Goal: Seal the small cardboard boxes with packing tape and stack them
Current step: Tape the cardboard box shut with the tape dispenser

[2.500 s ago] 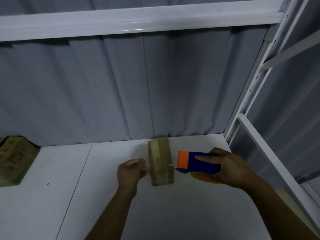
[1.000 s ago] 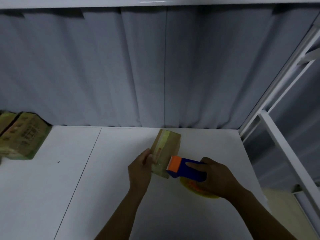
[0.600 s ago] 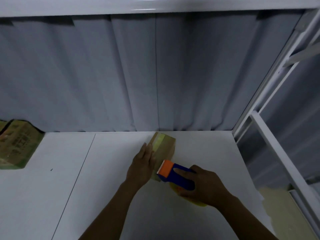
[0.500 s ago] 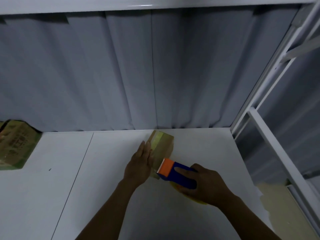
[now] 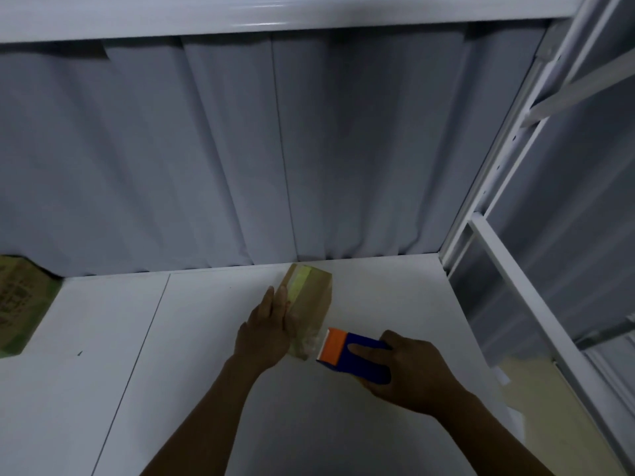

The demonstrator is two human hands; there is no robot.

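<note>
A small cardboard box [image 5: 311, 297] lies on the white table [image 5: 192, 338] near the back curtain, with a pale strip of tape along its top. My left hand [image 5: 266, 329] lies flat with fingers straight against the box's left side. My right hand [image 5: 403, 371] grips a blue and orange tape dispenser [image 5: 350, 353]. Its orange end sits at the box's near right corner. A crumpled bit of clear tape shows on the box's near end.
Printed cardboard boxes [image 5: 19, 307] sit at the far left edge of the table. A grey curtain [image 5: 275, 149] hangs behind. A white metal frame [image 5: 508, 269] stands on the right, with a beam overhead [image 5: 275, 15].
My left hand went from pinching the box's left side to lying flat against it. The tape dispenser slid from the box's right side down to its near right corner.
</note>
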